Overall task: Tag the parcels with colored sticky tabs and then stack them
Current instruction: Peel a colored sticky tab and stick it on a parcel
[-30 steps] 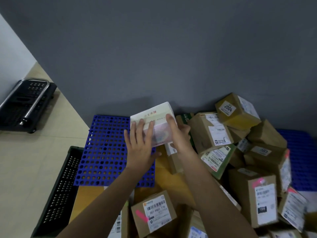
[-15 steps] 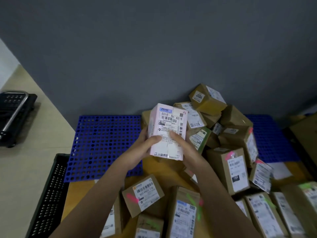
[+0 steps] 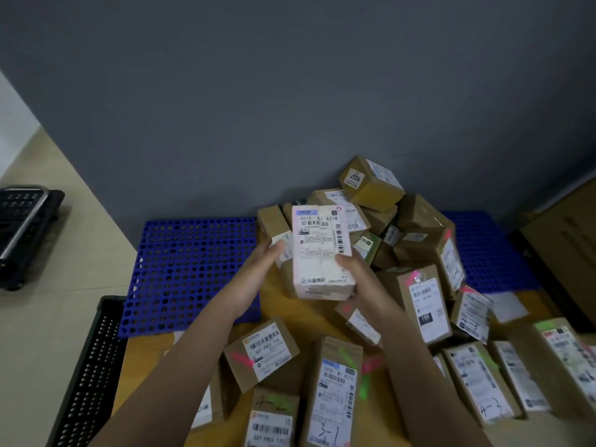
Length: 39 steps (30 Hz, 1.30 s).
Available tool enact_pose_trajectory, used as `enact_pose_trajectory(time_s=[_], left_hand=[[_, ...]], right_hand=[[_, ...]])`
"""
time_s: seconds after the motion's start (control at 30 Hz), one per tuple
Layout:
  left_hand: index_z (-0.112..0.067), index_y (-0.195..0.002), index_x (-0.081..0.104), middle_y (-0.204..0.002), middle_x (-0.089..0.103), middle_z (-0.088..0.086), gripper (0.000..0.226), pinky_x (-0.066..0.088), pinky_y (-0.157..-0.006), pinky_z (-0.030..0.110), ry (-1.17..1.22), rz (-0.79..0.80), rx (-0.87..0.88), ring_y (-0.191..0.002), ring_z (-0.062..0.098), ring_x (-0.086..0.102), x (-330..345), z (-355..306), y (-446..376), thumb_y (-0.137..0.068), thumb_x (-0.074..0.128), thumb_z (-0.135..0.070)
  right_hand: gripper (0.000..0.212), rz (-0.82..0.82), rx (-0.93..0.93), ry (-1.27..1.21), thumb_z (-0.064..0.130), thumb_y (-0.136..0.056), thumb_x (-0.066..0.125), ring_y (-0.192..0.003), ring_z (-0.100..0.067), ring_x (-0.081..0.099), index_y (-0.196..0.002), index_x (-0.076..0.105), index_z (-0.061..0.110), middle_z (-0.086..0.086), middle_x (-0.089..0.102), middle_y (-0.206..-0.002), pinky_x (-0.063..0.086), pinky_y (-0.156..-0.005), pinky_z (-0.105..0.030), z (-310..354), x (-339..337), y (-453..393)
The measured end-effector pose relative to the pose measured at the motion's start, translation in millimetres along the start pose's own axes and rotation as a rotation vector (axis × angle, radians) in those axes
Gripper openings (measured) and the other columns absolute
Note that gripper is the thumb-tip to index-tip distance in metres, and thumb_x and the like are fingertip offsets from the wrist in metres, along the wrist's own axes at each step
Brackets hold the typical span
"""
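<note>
A person is holding a white box (image 3: 321,253) up in both hands, above a heap of brown parcels (image 3: 406,227) piled against the grey wall (image 3: 290,91). The white box is standing on end with its shipping label facing the camera, barcodes and the print "A21B" near the top. The left hand (image 3: 258,269) is grasping the box's left edge, fingertips curling onto the side, and the right hand (image 3: 358,272) is clasping the lower right edge with the thumb lying on the front face. No colored tab is showing on the white box's visible face. Around it, several brown parcels are already wearing tabs: a box with a pink tab (image 3: 263,353) is lying below the left forearm, a tall box marked "3-1" (image 3: 333,391) is lying beside it with a green tab near its top, and another box (image 3: 422,308) to the right is carrying a pink tab at its upper corner. A small box labelled "2004" (image 3: 371,183) is sitting on top of the heap. Blue perforated mats (image 3: 190,269) are lying on either side of the heap, and a black crate (image 3: 90,375) is sitting at the lower left. A black metal rack (image 3: 22,227) is resting on the pale floor at far left.
</note>
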<state>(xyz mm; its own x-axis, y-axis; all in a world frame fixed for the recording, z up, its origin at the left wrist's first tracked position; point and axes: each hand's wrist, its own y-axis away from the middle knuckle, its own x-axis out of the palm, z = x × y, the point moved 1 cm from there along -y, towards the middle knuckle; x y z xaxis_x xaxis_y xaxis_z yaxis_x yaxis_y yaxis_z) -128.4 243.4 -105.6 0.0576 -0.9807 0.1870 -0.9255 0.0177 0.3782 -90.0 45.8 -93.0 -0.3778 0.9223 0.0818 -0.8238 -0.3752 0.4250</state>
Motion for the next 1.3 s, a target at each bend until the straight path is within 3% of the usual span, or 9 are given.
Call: enact_pose_trajectory(time_s=[0.1,0.3,0.43,0.57,0.73,0.9,1.07,1.17,1.3], left_hand=[[-0.021,-0.142,0.04,-0.145,0.041,-0.004,0.046,0.031,-0.101,0.027,-0.239,-0.203,-0.069,-0.133,0.016,0.038,-7,12,-9,-0.099,0.042,-0.039],[-0.013,-0.138,0.045,-0.146,0.041,0.006,0.04,0.03,-0.105,0.029,-0.479,-0.144,-0.194,-0.134,0.023,0.038,2,52,-30,-0.103,0.036,-0.03],[-0.011,-0.139,0.045,-0.145,0.043,0.009,0.042,0.034,-0.101,0.03,-0.576,-0.103,-0.251,-0.131,0.025,0.041,14,74,-38,-0.101,0.039,-0.03],[-0.012,-0.14,0.042,-0.143,0.044,0.009,0.043,0.036,-0.095,0.029,-0.525,-0.148,-0.266,-0.128,0.025,0.044,17,84,-41,-0.103,0.035,-0.032],[-0.028,-0.126,0.056,-0.121,0.063,0.0,0.043,0.044,-0.101,0.045,-0.26,-0.134,-0.32,-0.109,0.02,0.06,9,96,-36,-0.095,0.04,-0.053],[-0.035,-0.118,0.054,-0.115,0.065,-0.005,0.024,0.052,-0.088,0.032,-0.19,-0.129,-0.191,-0.101,0.013,0.065,14,93,-32,-0.095,0.053,-0.028],[-0.054,-0.122,0.051,-0.127,0.057,-0.003,0.057,0.051,-0.092,0.047,-0.374,-0.174,-0.198,-0.107,0.019,0.063,-18,144,-63,-0.067,0.058,-0.069],[-0.038,-0.128,0.052,-0.127,0.058,-0.001,0.057,0.052,-0.092,0.044,-0.427,-0.123,-0.133,-0.106,0.015,0.063,1,110,-43,-0.075,0.06,-0.057],[-0.029,-0.133,0.048,-0.125,0.059,0.003,0.039,0.054,-0.088,0.037,-0.42,-0.079,-0.053,-0.105,0.015,0.062,19,100,-33,-0.095,0.055,-0.024]], right_hand=[[0.021,-0.081,0.18,0.15,0.038,-0.095,0.052,-0.089,-0.012,0.069,-0.114,0.059,0.032,0.006,0.071,-0.104,0.054,-0.073,-0.029,2,-29,7],[0.05,-0.116,0.565,0.362,0.058,-0.079,0.063,-0.099,-0.023,0.062,-0.114,0.062,0.022,-0.005,0.069,-0.108,0.048,-0.087,-0.037,-20,-44,-11],[0.051,-0.076,0.671,0.402,0.06,-0.083,0.057,-0.093,-0.023,0.058,-0.109,0.06,0.016,-0.008,0.064,-0.104,0.044,-0.081,-0.034,-24,-28,-31],[0.03,-0.074,0.582,0.227,0.043,-0.095,0.052,-0.079,-0.019,0.061,-0.104,0.06,0.015,-0.005,0.065,-0.09,0.046,-0.066,-0.028,-35,-17,-39],[0.032,-0.09,0.474,0.012,0.036,-0.09,0.062,-0.105,-0.029,0.066,-0.112,0.067,0.012,-0.011,0.071,-0.111,0.047,-0.101,-0.045,-82,-12,-45],[0.031,-0.044,0.43,-0.035,0.041,-0.094,0.054,-0.094,-0.023,0.068,-0.11,0.067,0.018,-0.006,0.072,-0.104,0.054,-0.084,-0.036,-99,-9,-39],[0.034,-0.029,0.403,0.219,0.045,-0.097,0.048,-0.091,-0.018,0.066,-0.115,0.062,0.02,-0.001,0.069,-0.101,0.053,-0.088,-0.038,-104,-6,-40],[0.033,-0.087,0.325,0.233,0.031,-0.1,0.046,-0.085,-0.014,0.064,-0.127,0.056,0.014,-0.004,0.066,-0.107,0.052,-0.067,-0.026,-102,-8,-37],[0.029,-0.179,0.218,0.38,0.033,-0.101,0.044,-0.091,-0.013,0.062,-0.124,0.056,0.019,-0.001,0.065,-0.113,0.048,-0.075,-0.026,-105,-13,-25]])
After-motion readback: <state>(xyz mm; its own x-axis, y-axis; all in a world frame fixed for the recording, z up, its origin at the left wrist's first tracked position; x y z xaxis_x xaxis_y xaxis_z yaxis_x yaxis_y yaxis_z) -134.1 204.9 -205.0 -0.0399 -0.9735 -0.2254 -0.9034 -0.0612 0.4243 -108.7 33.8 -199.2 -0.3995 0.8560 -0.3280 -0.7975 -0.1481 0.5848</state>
